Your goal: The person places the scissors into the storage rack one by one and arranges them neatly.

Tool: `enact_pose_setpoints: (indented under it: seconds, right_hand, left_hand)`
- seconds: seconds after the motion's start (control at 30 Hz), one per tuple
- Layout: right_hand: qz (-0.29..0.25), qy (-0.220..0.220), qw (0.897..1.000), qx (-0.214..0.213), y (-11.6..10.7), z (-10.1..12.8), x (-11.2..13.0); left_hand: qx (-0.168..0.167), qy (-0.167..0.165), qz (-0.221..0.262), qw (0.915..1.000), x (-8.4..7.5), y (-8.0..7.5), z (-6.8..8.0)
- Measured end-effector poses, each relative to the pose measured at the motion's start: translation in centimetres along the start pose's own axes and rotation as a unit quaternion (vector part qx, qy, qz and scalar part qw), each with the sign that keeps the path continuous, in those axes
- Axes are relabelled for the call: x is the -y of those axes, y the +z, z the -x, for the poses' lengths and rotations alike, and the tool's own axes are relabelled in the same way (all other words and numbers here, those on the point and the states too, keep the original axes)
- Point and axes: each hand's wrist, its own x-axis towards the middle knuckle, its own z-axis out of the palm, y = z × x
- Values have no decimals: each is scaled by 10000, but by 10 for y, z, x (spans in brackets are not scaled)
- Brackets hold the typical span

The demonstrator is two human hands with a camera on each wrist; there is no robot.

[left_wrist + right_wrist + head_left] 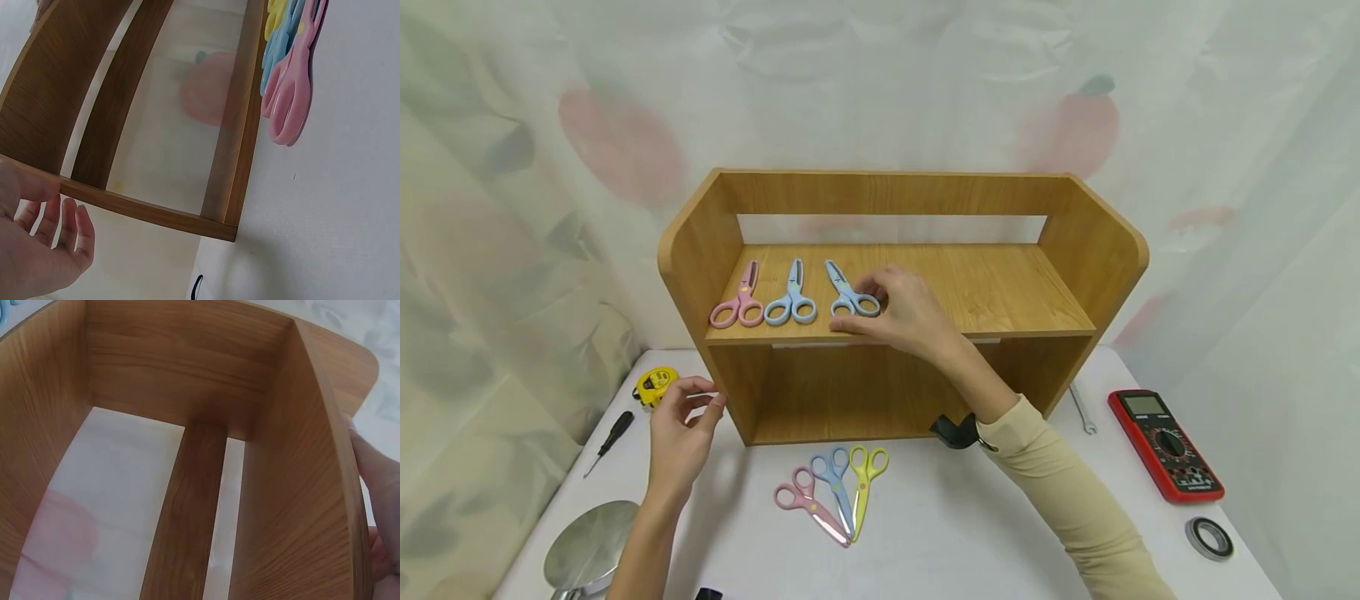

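Observation:
On the upper deck of a wooden desk shelf (1000, 287), my right hand (910, 312) curls its thumb and fingers around the handles of a pair of blue scissors (844, 287). These scissors lie tilted, blades toward the back. To their left lie another pair of blue scissors (795, 287) and pink scissors (746, 287). My left hand (681, 433) is loosely bent beside the shelf's left side panel; in the left wrist view its thumb is right at the panel edge (125, 203). The right wrist view shows only part of my right hand (378, 481) at the deck's front edge.
In front of the shelf lie pink scissors (811, 507), blue scissors (835, 483) and yellow scissors (865, 483). On the left are a tape measure (657, 383), a screwdriver (613, 437) and a round metal pan (591, 546). On the right are a wrench (1082, 408), a red multimeter (1167, 446) and a tape roll (1192, 533).

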Motion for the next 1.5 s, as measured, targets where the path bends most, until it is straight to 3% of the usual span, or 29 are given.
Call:
enact_pose_setpoints:
  seconds: [0.23, 0.6, 0.73, 0.87, 1.03, 1.17, 1.27, 1.43, 1.5]
  right_hand:
    - [-288, -224, 9992, -165, -3, 1, -2]
    - [-1016, -146, 9947, -92, -5, 4, 1]
    - [-1565, -383, 9864, -313, -7, 21, 2]
    - [-2027, -904, 9744, -369, -5, 55, 2]
    - [-1993, -1166, 9724, 334, 18, 100, -15]
    - [-1947, -609, 9686, 1420, 53, 127, -40]
    - [-1555, -230, 9659, 2060, 82, 141, -59]
    - [-409, -189, 9687, 2440, 114, 154, -81]
    - [-214, -188, 9690, 2454, 120, 158, -87]
  left_hand:
    - [38, -54, -4, 10000, 0, 1, 0]
    - [13, -29, -5, 10000, 0, 0, 0]
    - [16, -24, 2, 10000, 1, 0, 0]
    - [41, -44, -9, 10000, 1, 0, 0]
    - [70, -37, -46, 10000, 0, 1, 1]
    - [69, 3, -80, 9999, -1, 1, 1]
    - [32, 13, -107, 9999, -1, 0, 1]
    - [36, -29, -122, 9999, -1, 1, 1]
    - [54, -43, -132, 9999, -2, 1, 2]
